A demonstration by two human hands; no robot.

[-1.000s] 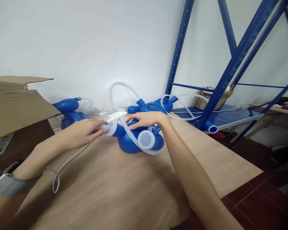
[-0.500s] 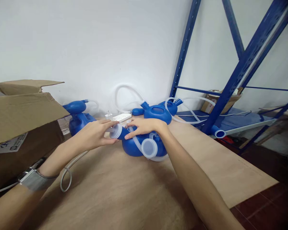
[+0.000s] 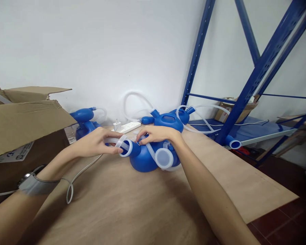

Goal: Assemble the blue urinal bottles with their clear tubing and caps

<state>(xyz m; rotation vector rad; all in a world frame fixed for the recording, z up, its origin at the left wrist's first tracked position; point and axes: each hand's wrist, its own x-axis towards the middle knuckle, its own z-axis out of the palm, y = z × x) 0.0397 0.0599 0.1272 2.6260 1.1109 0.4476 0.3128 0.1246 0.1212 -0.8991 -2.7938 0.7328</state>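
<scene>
A blue urinal bottle lies tilted on the table, its pale-rimmed mouth facing left. My left hand pinches a translucent screw cap with a hose, held just off the mouth. A piece of clear tube shows inside the opening. My right hand is closed over the bottle by its neck, thumb and fingers bent; the exact grip is partly hidden. A clear hose runs down under that hand. Beside it, a round translucent lid rests against the blue body.
Several blue bottles with hoses stand by the wall, one just behind my right hand. A white power strip lies near the wall. An open cardboard box stands left, a blue metal rack right. A cable loops beneath my left wrist.
The cap in my left hand has come off the bottle's mouth and tipped, so the opening now shows. My right hand stays at the neck.
</scene>
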